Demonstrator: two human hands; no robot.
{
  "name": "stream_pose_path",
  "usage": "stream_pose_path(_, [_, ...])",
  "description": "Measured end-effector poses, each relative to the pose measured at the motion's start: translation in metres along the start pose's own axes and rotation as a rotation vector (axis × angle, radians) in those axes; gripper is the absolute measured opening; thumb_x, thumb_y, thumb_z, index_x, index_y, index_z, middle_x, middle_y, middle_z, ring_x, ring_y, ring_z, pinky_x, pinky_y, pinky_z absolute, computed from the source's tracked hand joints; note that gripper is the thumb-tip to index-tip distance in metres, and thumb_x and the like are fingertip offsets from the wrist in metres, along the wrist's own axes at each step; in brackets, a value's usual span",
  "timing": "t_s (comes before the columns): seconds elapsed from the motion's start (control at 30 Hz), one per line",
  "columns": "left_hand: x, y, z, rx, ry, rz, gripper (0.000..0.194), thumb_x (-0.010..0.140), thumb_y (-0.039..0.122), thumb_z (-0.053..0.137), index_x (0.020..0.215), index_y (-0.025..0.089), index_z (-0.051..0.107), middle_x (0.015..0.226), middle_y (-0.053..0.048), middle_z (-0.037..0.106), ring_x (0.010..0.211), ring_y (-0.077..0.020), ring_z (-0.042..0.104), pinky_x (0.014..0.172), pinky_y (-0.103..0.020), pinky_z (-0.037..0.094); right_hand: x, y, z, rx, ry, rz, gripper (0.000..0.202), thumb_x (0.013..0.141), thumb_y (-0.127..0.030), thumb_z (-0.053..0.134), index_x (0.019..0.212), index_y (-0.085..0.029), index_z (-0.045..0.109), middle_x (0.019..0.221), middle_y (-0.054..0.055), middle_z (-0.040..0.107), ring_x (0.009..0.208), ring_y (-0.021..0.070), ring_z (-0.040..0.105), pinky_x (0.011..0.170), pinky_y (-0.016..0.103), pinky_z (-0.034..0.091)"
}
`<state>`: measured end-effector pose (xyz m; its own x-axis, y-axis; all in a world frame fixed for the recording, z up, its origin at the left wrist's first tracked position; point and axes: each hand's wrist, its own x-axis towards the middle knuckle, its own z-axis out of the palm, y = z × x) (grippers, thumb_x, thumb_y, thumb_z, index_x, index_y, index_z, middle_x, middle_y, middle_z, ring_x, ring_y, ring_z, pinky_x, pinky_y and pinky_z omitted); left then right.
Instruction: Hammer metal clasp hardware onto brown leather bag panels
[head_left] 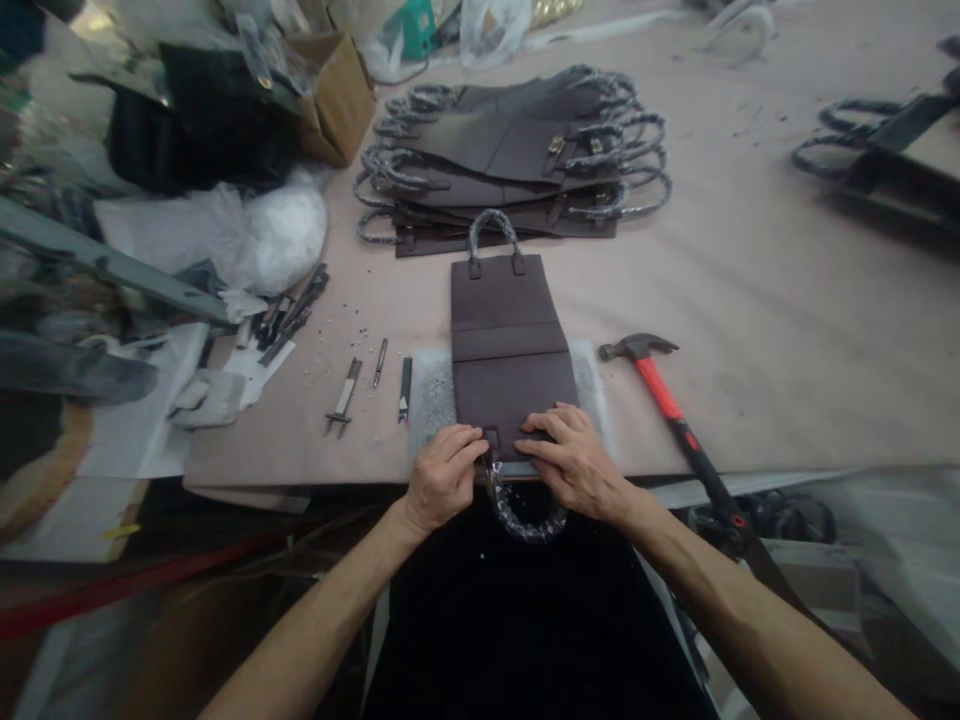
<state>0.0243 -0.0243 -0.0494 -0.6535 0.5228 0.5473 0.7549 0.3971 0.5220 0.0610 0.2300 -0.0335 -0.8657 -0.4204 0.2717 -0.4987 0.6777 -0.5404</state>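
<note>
A dark brown leather bag panel [511,335] lies flat over a pale board [433,390] at the table's front edge. One wrapped handle [493,225] stands out at its far end; the near wrapped handle [529,530] hangs over the edge towards my lap. My left hand [446,475] has its fingers pinched together at the left base of the near handle; what lies between the fingertips is hidden. Bent over the panel's near right part, my right hand [574,460] rests with its fingers apart, fingertips on the leather.
A hammer [660,390] lies at the right, its handle past the table edge. Left of the board are a slim punch [381,363], a dark tool [405,388] and a two-pronged tool [344,397]. Stacked bag panels [510,150] lie behind; bags and a cardboard box [341,100] stand back left.
</note>
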Motion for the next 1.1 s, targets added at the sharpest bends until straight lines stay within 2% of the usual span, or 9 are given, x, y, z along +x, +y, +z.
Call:
stream_pose_path(0.1, [0.008, -0.005, -0.011, -0.103, 0.095, -0.225, 0.028, 0.096, 0.008, 0.048, 0.114, 0.018, 0.067, 0.112, -0.010, 0.072, 0.107, -0.0211, 0.068, 0.096, -0.039, 0.059, 0.000, 0.004, 0.002, 0.010, 0.036, -0.023, 0.027, 0.095, -0.019, 0.054, 0.119, -0.022, 0.065, 0.125, 0.010, 0.062, 0.113, 0.0281, 0.053, 0.109, 0.055, 0.034])
stream_pose_path(0.23, [0.023, -0.044, -0.038, 0.138, 0.224, -0.606, 0.019, 0.094, 0.017, 0.053, 0.101, 0.017, 0.071, 0.098, -0.009, 0.073, 0.092, -0.0225, 0.070, 0.085, -0.037, 0.059, 0.000, 0.011, 0.006, -0.015, 0.074, -0.068, 0.026, 0.095, -0.021, 0.054, 0.120, -0.023, 0.063, 0.125, 0.010, 0.063, 0.116, 0.0289, 0.054, 0.109, 0.055, 0.035])
stream_pose_path(0.3, [0.036, -0.068, -0.053, 0.281, 0.125, -0.840, 0.015, 0.091, 0.020, 0.061, 0.099, 0.016, 0.072, 0.094, -0.010, 0.074, 0.088, -0.0257, 0.070, 0.081, -0.039, 0.058, 0.001, 0.011, 0.006, -0.021, 0.086, -0.073, 0.027, 0.095, -0.021, 0.054, 0.120, -0.024, 0.063, 0.125, 0.009, 0.063, 0.116, 0.0288, 0.055, 0.108, 0.055, 0.035])
stream_pose_path(0.37, [0.051, -0.086, -0.064, 0.371, -0.091, -0.999, 0.013, 0.087, 0.026, 0.069, 0.094, 0.015, 0.073, 0.090, -0.011, 0.074, 0.087, -0.0288, 0.070, 0.080, -0.040, 0.056, 0.002, 0.010, 0.006, -0.020, 0.091, -0.066, 0.027, 0.094, -0.021, 0.054, 0.119, -0.025, 0.063, 0.124, 0.009, 0.064, 0.114, 0.0286, 0.056, 0.107, 0.055, 0.036])
stream_pose_path(0.43, [0.066, -0.096, -0.069, 0.433, -0.297, -1.041, 0.013, 0.083, 0.029, 0.073, 0.086, 0.016, 0.073, 0.087, -0.012, 0.074, 0.088, -0.0299, 0.070, 0.079, -0.038, 0.054, 0.002, 0.009, 0.006, -0.010, 0.095, -0.054, 0.026, 0.093, -0.021, 0.055, 0.118, -0.025, 0.064, 0.124, 0.009, 0.064, 0.113, 0.0284, 0.057, 0.106, 0.055, 0.037])
stream_pose_path(0.53, [0.082, -0.100, -0.069, 0.503, -0.479, -1.006, 0.010, 0.079, 0.026, 0.071, 0.080, 0.016, 0.071, 0.088, -0.014, 0.074, 0.090, -0.0293, 0.070, 0.075, -0.033, 0.051, 0.003, 0.008, 0.006, 0.002, 0.086, -0.037, 0.027, 0.093, -0.020, 0.055, 0.117, -0.024, 0.064, 0.123, 0.009, 0.065, 0.113, 0.0287, 0.057, 0.107, 0.055, 0.037])
stream_pose_path(0.77, [0.092, -0.104, -0.062, 0.557, -0.697, -1.013, 0.017, 0.070, 0.022, 0.073, 0.057, 0.017, 0.061, 0.063, -0.011, 0.064, 0.069, -0.0281, 0.067, 0.060, -0.031, 0.046, 0.003, 0.001, 0.002, 0.040, 0.050, 0.021, 0.025, 0.092, -0.022, 0.056, 0.114, -0.022, 0.066, 0.121, 0.009, 0.064, 0.110, 0.0277, 0.054, 0.110, 0.055, 0.035])
stream_pose_path(0.93, [0.074, -0.116, -0.067, 0.391, -0.536, -1.090, 0.014, 0.065, 0.021, 0.072, 0.058, 0.017, 0.060, 0.053, -0.005, 0.058, 0.056, -0.0232, 0.062, 0.049, -0.027, 0.042, 0.002, -0.001, 0.000, 0.056, 0.044, 0.037, 0.023, 0.088, -0.021, 0.059, 0.111, -0.021, 0.065, 0.122, 0.009, 0.063, 0.111, 0.0285, 0.053, 0.112, 0.056, 0.033])
stream_pose_path(1.1, [0.049, -0.100, -0.084, -0.232, -0.081, -1.294, 0.026, 0.058, 0.031, 0.077, 0.069, 0.014, 0.060, 0.062, -0.004, 0.063, 0.055, -0.0184, 0.062, 0.049, -0.024, 0.051, -0.001, -0.001, 0.002, 0.091, 0.072, 0.047, 0.023, 0.087, -0.019, 0.061, 0.109, -0.020, 0.066, 0.122, 0.009, 0.063, 0.113, 0.0286, 0.054, 0.111, 0.055, 0.036])
